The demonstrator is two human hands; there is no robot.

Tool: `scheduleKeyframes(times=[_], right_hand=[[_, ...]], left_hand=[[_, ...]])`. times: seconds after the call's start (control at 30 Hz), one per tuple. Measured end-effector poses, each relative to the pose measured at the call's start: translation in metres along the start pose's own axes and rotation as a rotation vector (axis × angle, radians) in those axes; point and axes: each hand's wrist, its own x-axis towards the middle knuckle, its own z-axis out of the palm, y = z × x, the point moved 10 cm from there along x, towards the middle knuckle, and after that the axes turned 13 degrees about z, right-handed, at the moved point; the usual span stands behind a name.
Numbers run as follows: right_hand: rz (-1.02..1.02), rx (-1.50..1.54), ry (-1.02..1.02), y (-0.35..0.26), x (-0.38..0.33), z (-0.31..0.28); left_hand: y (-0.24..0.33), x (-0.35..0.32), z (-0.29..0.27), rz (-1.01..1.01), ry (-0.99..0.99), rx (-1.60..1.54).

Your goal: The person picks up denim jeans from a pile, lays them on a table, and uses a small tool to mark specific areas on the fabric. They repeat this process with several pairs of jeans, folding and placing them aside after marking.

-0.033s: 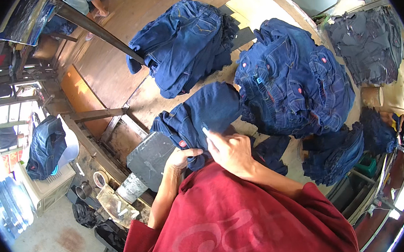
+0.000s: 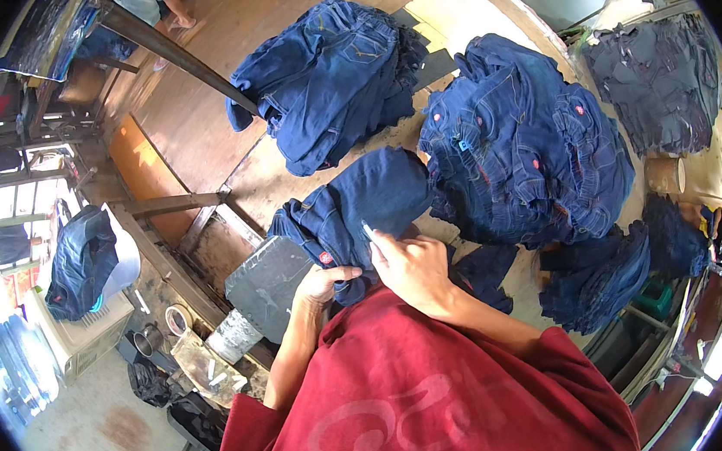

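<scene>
A pair of dark blue denim jeans [image 2: 375, 191] lies bunched in front of me, with a small red patch near its waistband. My left hand [image 2: 325, 283] is closed on the near edge of this denim, thumb laid on top. Pinched in my right hand [image 2: 413, 266] is a short white stick of chalk [image 2: 367, 228], its tip at the cloth. The right fingers rest against the denim, just right of the left thumb. Both hands are close to my body, and the fingers under the cloth are hidden.
Two big denim piles, one farther off [image 2: 330, 81] and one to the right [image 2: 527, 140], flank the work. Dark grey cloth [image 2: 656, 84] is stacked at far right. A metal post [image 2: 175, 52] slants across the upper left. Tape [image 2: 179, 319] and white sticks lie on a lower-left ledge.
</scene>
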Motion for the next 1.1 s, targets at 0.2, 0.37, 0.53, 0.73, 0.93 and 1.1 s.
scheduleKeyframes(times=[0.2,0.37,0.53,0.73,0.93,1.1], right_hand=[[0.302,0.684,-0.432,0.069,0.004,0.022],[0.479,0.389,-0.247,0.180,0.051,0.019],[0.313,0.388,-0.289,0.163,0.082,0.032],[-0.052,0.244,-0.514,0.082,0.084,0.098],[0.015,0.148,-0.494,0.103,0.085,0.108],[-0.123,0.164,-0.573,0.084,0.075,0.112]], left_hand=[[-0.011,-0.017,-0.049,-0.009,0.236,0.001],[0.015,-0.080,-0.097,-0.038,0.570,0.121],[0.174,-0.156,-0.027,0.490,1.235,1.538],[0.090,0.010,0.066,0.622,0.309,1.430],[0.072,0.011,0.028,0.730,0.399,1.473],[0.064,0.010,0.032,0.765,0.490,1.476]])
